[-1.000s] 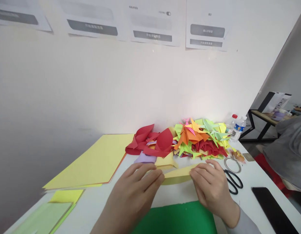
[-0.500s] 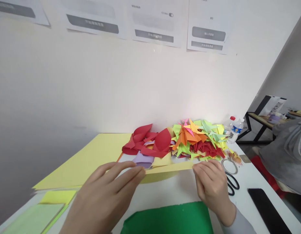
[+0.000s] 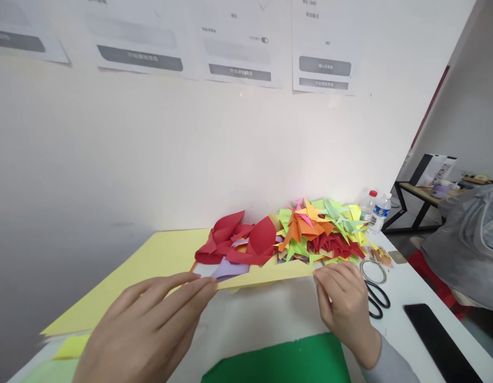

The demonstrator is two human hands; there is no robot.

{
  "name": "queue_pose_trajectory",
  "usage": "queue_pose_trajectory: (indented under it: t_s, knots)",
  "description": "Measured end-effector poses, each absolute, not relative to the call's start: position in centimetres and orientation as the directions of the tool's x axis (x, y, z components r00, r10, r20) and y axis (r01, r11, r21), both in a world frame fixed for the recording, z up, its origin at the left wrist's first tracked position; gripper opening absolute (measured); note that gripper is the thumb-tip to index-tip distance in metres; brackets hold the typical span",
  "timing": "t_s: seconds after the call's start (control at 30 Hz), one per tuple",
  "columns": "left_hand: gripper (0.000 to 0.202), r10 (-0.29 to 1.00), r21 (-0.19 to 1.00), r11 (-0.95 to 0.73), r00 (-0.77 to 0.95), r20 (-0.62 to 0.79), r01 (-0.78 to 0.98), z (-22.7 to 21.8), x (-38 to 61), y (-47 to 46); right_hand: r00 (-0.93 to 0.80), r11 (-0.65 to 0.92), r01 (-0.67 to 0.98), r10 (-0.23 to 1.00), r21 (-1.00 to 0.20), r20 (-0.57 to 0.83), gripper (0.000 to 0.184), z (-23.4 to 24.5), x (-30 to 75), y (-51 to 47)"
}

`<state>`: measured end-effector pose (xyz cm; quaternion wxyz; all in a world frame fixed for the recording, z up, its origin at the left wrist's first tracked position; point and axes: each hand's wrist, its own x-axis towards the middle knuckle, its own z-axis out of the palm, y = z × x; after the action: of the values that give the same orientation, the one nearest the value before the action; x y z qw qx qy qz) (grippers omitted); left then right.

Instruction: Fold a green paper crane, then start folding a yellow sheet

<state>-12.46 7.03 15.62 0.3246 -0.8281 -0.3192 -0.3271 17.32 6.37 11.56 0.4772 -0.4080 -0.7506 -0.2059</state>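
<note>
A strip of pale yellow paper (image 3: 266, 275) is stretched roughly level above the table between both hands. My left hand (image 3: 146, 324) pinches its left end between thumb and fingers. At the other end, my right hand (image 3: 344, 303) has its fingers closed on the paper. Below lies a sheet of green paper (image 3: 282, 361) on the white table. Behind the strip sit curled red paper pieces (image 3: 262, 236) and a lilac paper piece (image 3: 230, 268), partly covered by it.
Folded paper shapes (image 3: 314, 229) in several colours are heaped by the wall. Large yellow sheets (image 3: 142, 271) lie left. Scissors (image 3: 377, 300), a tape roll (image 3: 373, 271), a black phone-like slab (image 3: 437, 335) and bottles (image 3: 378, 214) line the right side. A person in grey (image 3: 465, 244) is beyond.
My left hand has moved left and slightly down, and more of the yellow strip shows between the hands. My right hand stays nearly in place. The head view has shifted slightly.
</note>
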Motion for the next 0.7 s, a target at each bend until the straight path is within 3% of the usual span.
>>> queue_pose_trajectory:
  t_s: [0.43, 0.7]
  knots:
    - [0.024, 0.35, -0.317, -0.549, 0.558, 0.753, 0.773, 14.8, -13.6, 7.3, -0.063, 0.488, 0.86, 0.39, -0.149, 0.918, 0.016, 11.3, 18.7, 6.7]
    - [0.024, 0.277, -0.344, -0.623, 0.609, 0.744, 0.703, 15.8, -10.3, 6.9, -0.175, 0.548, 0.831, 0.421, -0.096, 0.89, 0.024, 12.2, 17.7, 5.7]
